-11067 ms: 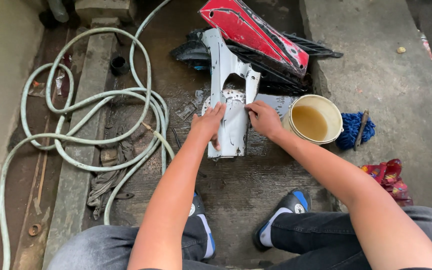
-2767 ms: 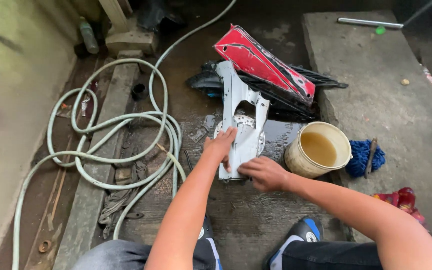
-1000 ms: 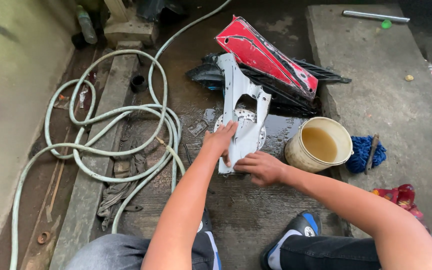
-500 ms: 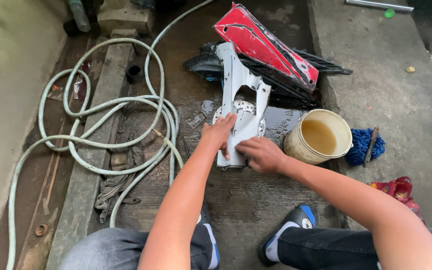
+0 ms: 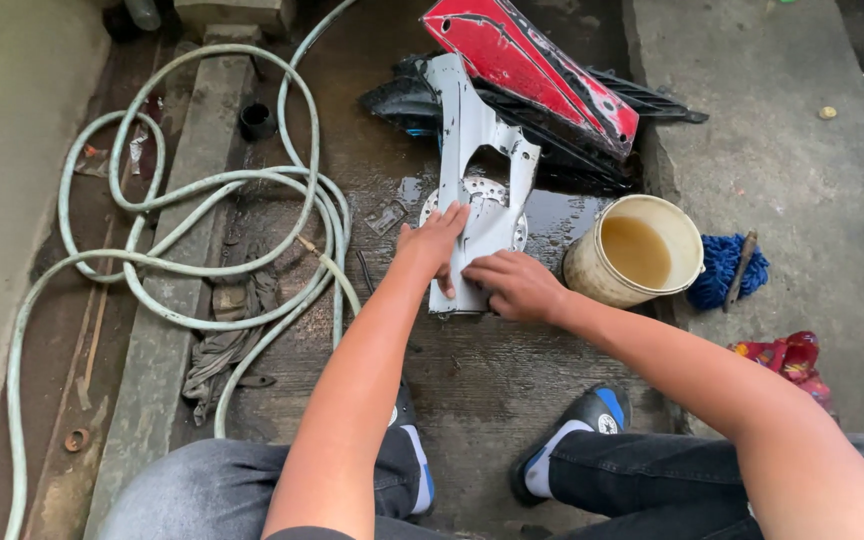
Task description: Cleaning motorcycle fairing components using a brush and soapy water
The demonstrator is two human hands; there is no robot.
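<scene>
We press both hands onto the near end of a white plastic panel (image 5: 479, 180) that lies flat on the wet concrete floor (image 5: 472, 380), running from our fingers toward twelve o'clock. Our left hand (image 5: 432, 245) lies palm-down with fingers spread flat on the panel's left edge, gripping nothing; our right hand (image 5: 517, 285) rests on the panel's near corner with fingers loosely curled, and we cannot tell whether anything is pinched beneath them. A red panel (image 5: 532, 65) leans over dark parts at one o'clock. A cream bucket (image 5: 637, 250) of murky water stands at three o'clock, a blue mop head (image 5: 727, 270) just past it. A pale hose (image 5: 202, 215) coils at nine o'clock.
</scene>
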